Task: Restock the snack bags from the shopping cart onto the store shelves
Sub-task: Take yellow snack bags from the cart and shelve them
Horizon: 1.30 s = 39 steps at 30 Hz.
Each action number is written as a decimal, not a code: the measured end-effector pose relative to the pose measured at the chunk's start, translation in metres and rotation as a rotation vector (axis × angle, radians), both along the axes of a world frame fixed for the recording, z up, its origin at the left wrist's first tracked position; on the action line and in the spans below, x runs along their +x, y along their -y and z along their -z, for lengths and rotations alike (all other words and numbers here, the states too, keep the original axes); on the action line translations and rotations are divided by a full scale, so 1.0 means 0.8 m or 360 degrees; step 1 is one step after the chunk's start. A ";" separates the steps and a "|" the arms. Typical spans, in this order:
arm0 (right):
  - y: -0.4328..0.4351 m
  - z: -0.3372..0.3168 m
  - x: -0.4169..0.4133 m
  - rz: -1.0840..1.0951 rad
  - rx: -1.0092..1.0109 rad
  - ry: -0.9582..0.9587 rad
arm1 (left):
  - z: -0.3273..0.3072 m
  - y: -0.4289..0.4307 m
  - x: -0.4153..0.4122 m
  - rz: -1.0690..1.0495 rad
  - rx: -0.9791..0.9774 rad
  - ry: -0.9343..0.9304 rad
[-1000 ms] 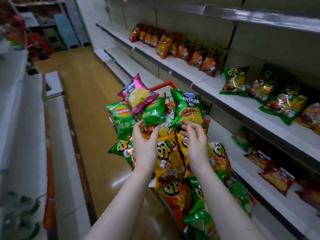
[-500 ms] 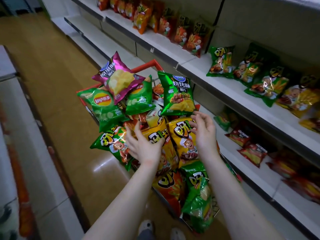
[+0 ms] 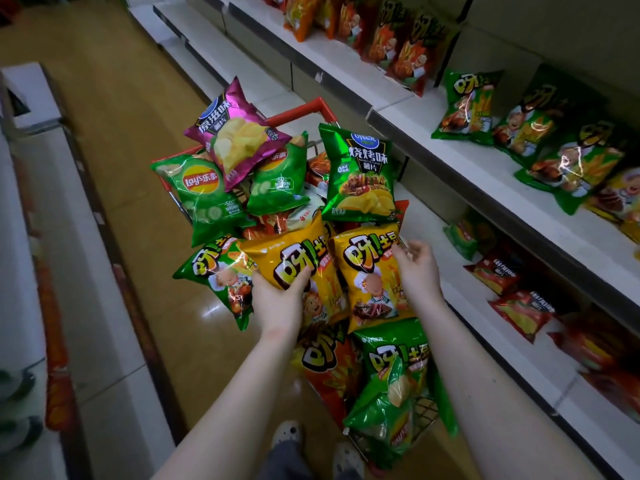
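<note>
Tan aisle floor (image 3: pixel 121 168) left of the fingers, white shelves (image 3: pixel 408 112) off to their right. Red cart (image 3: pixel 298 112) just ahead, heaped with snack bags (image 3: pixel 360 174). Left hand (image 3: pixel 277 299) grips one yellow bag (image 3: pixel 287 251); right hand (image 3: pixel 420 271) fingers (image 3: pixel 403 251) curl at the neighbouring yellow bag (image 3: pixel 367 271), hold unclear.

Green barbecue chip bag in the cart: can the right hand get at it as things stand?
Probably yes. The green barbecue chip bag lies uncovered on top, just beyond the right hand. That hand pinches the edge of the right yellow bag, so it would need to let go first.
</note>
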State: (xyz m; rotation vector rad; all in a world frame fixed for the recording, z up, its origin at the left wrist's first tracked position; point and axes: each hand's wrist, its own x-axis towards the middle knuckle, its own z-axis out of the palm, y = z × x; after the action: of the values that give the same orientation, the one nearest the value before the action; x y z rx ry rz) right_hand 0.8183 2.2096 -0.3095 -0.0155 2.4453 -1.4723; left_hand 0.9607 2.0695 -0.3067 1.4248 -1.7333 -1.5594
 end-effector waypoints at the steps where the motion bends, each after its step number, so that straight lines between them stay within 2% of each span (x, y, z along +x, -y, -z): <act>1: -0.002 0.007 -0.004 -0.0037 0.0052 0.0046 | -0.010 0.000 0.002 -0.0030 -0.0049 -0.0077; 5: -0.001 0.032 -0.014 -0.0155 0.0277 0.0098 | -0.051 0.001 0.004 0.0015 -0.0143 -0.0348; 7: 0.002 0.038 -0.015 -0.0201 0.0458 0.0029 | -0.064 -0.002 0.000 0.0073 -0.0120 -0.0406; 10: 0.006 0.041 -0.015 -0.0195 0.0529 0.0031 | -0.073 -0.009 -0.002 0.0102 -0.0058 -0.0483; 20: 0.001 0.021 -0.003 -0.0090 0.0161 0.0118 | -0.085 -0.023 -0.016 0.0155 -0.0059 -0.0407; 25: -0.008 0.000 0.009 0.0001 -0.0136 0.0001 | -0.099 -0.036 -0.023 0.0235 -0.0040 -0.0505; 28: -0.014 -0.023 0.011 0.0002 -0.0156 -0.0094 | -0.107 -0.037 -0.033 0.0296 -0.0012 -0.0648; 33: -0.039 -0.063 0.019 0.0290 -0.0219 -0.0223 | -0.132 -0.046 -0.053 0.0551 0.0152 -0.0755; 39: -0.112 -0.095 0.052 0.0875 -0.0243 -0.0419 | -0.141 -0.087 -0.082 0.0978 0.0387 -0.0814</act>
State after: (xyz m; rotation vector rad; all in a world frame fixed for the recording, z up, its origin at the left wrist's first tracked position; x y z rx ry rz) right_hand 0.8597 2.2991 -0.2338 0.4986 2.6697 -1.9889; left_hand 0.8948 2.1391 -0.1943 0.4887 -1.7711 -2.2633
